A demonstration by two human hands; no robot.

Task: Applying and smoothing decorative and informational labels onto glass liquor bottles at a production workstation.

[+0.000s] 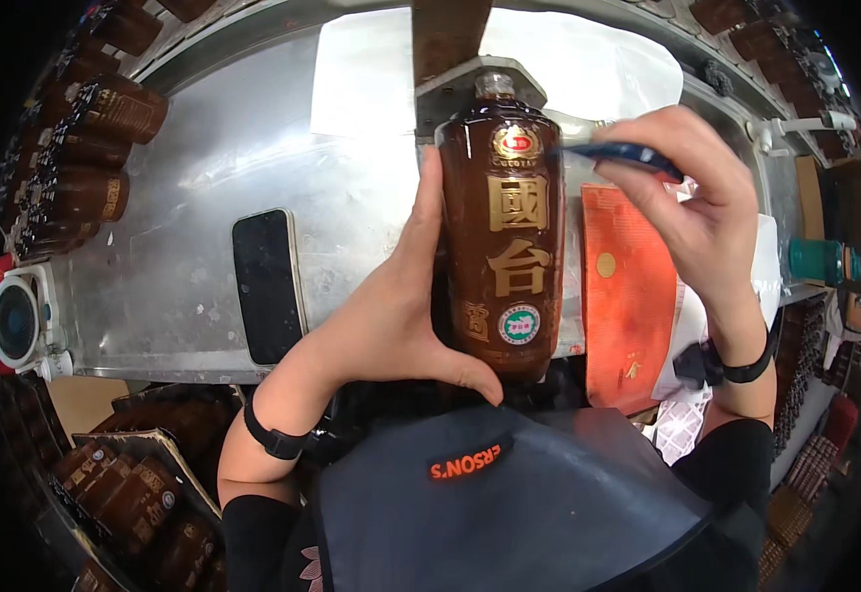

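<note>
A brown glazed bottle point(470, 212) with raised gold characters, a red oval emblem near its shoulder and a round green-and-white sticker low down lies on the metal bench, its neck away from me. My left hand point(396, 306) steadies it, fingers along its left side and thumb at its base. Pinched in my right hand point(702, 192) is a pair of dark blue tweezers point(633, 155), the tip close to the bottle's right shoulder beside the red emblem. Whether the tip touches the bottle I cannot tell.
A grey angled metal holder point(524, 77) surrounds the bottle's neck. An orange cloth point(638, 296) lies to the right, a black phone point(266, 286) to the left. White sheets point(361, 84) cover the far bench. More brown bottles point(120, 113) stand far left, and others fill a crate point(140, 493) below.
</note>
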